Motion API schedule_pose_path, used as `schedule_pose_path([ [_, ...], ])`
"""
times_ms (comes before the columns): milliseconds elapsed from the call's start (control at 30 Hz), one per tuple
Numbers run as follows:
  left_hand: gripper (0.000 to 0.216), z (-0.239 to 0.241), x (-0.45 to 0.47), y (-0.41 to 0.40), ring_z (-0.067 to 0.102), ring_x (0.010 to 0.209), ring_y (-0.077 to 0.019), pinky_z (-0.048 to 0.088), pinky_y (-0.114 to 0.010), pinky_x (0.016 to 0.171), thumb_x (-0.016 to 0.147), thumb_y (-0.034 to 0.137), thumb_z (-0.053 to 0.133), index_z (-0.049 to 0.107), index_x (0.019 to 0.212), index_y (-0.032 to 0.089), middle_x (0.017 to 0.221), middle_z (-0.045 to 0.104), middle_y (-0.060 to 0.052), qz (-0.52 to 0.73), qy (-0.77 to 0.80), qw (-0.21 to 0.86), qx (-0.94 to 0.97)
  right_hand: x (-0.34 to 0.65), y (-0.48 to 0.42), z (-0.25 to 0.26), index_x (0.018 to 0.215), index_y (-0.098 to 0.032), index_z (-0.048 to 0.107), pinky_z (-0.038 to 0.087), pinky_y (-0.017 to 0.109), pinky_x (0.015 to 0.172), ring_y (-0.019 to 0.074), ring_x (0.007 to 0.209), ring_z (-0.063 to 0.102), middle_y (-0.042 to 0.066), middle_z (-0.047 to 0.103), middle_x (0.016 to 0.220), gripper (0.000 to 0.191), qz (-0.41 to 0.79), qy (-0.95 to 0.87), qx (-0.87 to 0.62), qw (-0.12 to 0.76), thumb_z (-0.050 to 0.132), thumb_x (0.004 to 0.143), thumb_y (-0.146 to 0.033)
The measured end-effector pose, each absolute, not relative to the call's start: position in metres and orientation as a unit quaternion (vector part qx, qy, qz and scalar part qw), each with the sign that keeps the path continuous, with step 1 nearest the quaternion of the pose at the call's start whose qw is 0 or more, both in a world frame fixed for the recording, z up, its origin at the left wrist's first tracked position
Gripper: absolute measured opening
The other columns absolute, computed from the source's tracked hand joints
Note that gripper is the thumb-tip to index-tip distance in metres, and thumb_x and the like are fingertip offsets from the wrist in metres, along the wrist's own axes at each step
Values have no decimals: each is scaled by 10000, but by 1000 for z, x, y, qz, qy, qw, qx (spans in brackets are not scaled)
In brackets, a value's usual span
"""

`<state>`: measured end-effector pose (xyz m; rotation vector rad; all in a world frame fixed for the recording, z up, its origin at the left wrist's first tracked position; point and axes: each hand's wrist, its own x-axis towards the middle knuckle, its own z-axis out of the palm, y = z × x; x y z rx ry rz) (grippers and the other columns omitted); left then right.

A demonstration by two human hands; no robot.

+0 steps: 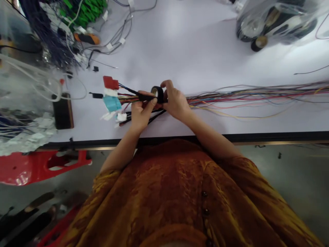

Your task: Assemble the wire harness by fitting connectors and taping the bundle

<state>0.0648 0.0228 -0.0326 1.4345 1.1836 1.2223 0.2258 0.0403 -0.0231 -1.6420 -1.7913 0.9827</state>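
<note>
Taping: a multicoloured wire harness point(231, 95) is being wrapped near its connector end with a black tape roll point(157, 93); judged mid-wrap, since the bundle to the right is loose and fanned.
Left hand point(141, 111): fingers closed round the harness just behind the connectors, thumb pressed along the taped black section.
Right hand point(174, 101): fingers pinched on the tape roll, which sits touching the bundle between the two hands.
Harness position: lies along the white table point(200, 55), near its front edge, running from the hands to the right border of the view.
Connectors: red connector point(110, 82), blue connector point(112, 103) and small white plugs point(120, 117) splay out left of the left hand.
Surroundings: dark rectangular block point(63, 110) to the left; clear bag of tape rolls point(275, 20) far right, well apart.
Next move, judged: roll must pass round the bundle under tension while the left hand keeps the wires gathered; overlap cannot be told from here.
</note>
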Motion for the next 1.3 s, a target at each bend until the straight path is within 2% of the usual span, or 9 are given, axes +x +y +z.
schedule_pose_path([
  [67, 351, -37, 63, 24, 735, 755, -153, 637, -269, 689, 820, 478, 804, 625, 992, 229, 857, 672, -1, 484, 472, 468, 569, 234, 51, -19, 1216, -196, 476, 514, 314, 733, 178, 770, 617, 14, 632, 860, 486, 448, -647, -562, 254, 716, 794, -199],
  [200, 331, -38, 62, 25, 704, 705, -135, 624, -276, 697, 805, 478, 807, 638, 934, 224, 809, 658, 7, 460, 474, 470, 585, 241, 76, -18, 1059, -214, 521, 387, 211, 484, 94, 539, 464, -38, 563, 704, 277, 611, -531, -521, 271, 687, 844, -265],
  [333, 320, -38, 63, 30, 653, 612, -110, 575, -244, 616, 836, 498, 766, 594, 884, 233, 707, 627, 31, 449, 495, 433, 604, 242, 87, -14, 932, -208, 523, 211, 199, 381, 66, 443, 284, -60, 435, 611, 25, 638, -383, -566, 355, 543, 926, -223],
  [400, 331, -41, 61, 34, 636, 567, -106, 549, -232, 575, 850, 512, 749, 565, 883, 239, 647, 615, 42, 454, 512, 431, 588, 247, 73, -9, 989, -204, 547, 193, 202, 379, 64, 432, 243, -60, 426, 623, 87, 638, -343, -563, 398, 468, 955, -213],
  [633, 402, -39, 61, 46, 492, 382, -73, 363, -208, 392, 854, 580, 736, 517, 904, 246, 531, 433, 90, 445, 518, 437, 586, 243, -18, -23, 1329, -222, 531, 549, 303, 708, 144, 707, 595, 19, 623, 866, 380, 495, -581, -510, 397, 533, 954, -284],
  [800, 403, -21, 65, 37, 435, 357, -47, 310, -194, 358, 864, 581, 727, 515, 873, 239, 565, 430, 81, 440, 495, 416, 623, 237, -9, -38, 1077, -227, 600, 539, 421, 950, 240, 1056, 609, 125, 585, 1257, 215, 335, -669, -543, 380, 670, 883, -286],
  [1000, 352, -28, 68, 25, 491, 395, -77, 403, -218, 421, 902, 561, 689, 557, 892, 235, 558, 474, 68, 430, 490, 436, 620, 226, 27, -43, 1182, -233, 491, 540, 360, 833, 243, 974, 651, 58, 631, 936, 408, 363, -603, -629, 330, 714, 840, -231],
  [1133, 390, -45, 68, 29, 660, 679, -143, 567, -274, 643, 797, 543, 794, 617, 980, 248, 779, 629, 8, 437, 477, 474, 598, 240, 43, -37, 1242, -207, 488, 533, 296, 707, 196, 819, 648, 33, 644, 867, 572, 472, -577, -594, 302, 745, 736, -135],
  [1300, 293, -58, 70, 35, 660, 910, -188, 563, -339, 855, 800, 486, 799, 684, 890, 232, 928, 665, -38, 419, 450, 450, 648, 253, 69, -31, 1107, -209, 532, 356, 190, 422, 80, 483, 465, -54, 532, 665, 280, 634, -459, -541, 309, 638, 849, -226],
])
